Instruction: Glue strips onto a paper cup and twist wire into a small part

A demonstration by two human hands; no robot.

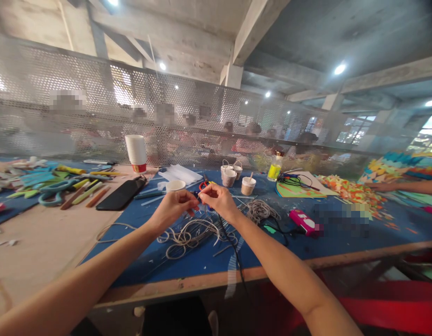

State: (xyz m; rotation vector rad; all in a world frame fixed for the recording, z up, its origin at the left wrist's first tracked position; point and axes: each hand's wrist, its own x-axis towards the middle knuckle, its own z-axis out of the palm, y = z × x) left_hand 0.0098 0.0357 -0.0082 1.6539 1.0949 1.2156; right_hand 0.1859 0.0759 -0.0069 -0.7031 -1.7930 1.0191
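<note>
My left hand and my right hand meet above the blue table mat. Fingers of both are pinched together, with something thin and pale between the right fingertips, too small to name. What the left fingers hold, if anything, I cannot make out. Below them lie loose loops of beige cord among thin, clear strands. A coiled bundle of cord rests right of my right hand. Just behind the hands are orange-handled scissors, partly hidden, and a white paper cup.
Left: a black phone, stacked cups and blue-handled scissors. Right: small cups, a yellow-labelled bottle, a pink device with a black cable, and orange paper scraps. A co-worker's arm reaches in. Perforated panel behind.
</note>
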